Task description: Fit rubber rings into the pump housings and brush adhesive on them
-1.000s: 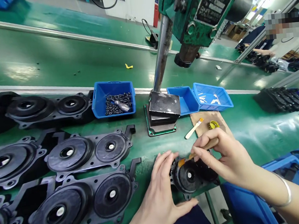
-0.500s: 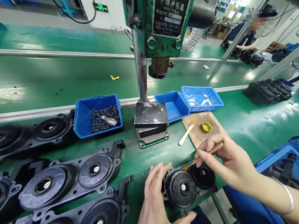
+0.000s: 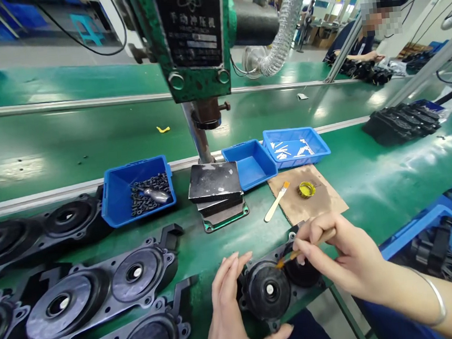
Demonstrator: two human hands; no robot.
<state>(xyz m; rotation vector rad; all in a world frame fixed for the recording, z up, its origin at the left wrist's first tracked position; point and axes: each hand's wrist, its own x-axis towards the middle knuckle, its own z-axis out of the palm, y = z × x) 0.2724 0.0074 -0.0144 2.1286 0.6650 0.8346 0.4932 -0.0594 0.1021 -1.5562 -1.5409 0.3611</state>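
A black two-disc housing [image 3: 269,291] lies at the bench's front edge. My left hand [image 3: 233,316] curves around its left end, thumb at the near side and fingers at the far side. My right hand [image 3: 336,255] pinches a thin brush [image 3: 285,261] whose orange bristles touch the top of the left disc. The right disc is partly hidden behind this hand. Beyond, a yellow tin [image 3: 306,189] stands on brown cardboard [image 3: 331,197]. A second brush [image 3: 276,202] with a pale handle rests across the cardboard's left edge.
A green press [image 3: 198,82] stands over stacked metal blocks [image 3: 214,182]. Blue bins hold small black parts [image 3: 113,195] and white pins [image 3: 315,154]; another blue bin [image 3: 398,239] is at right. Several housings [image 3: 101,286] lie left. A person [image 3: 361,41] works behind.
The view has shifted, so the press appears further left. The brush tip remains on the left disc, and both hands keep nearly the same pose around the housing.
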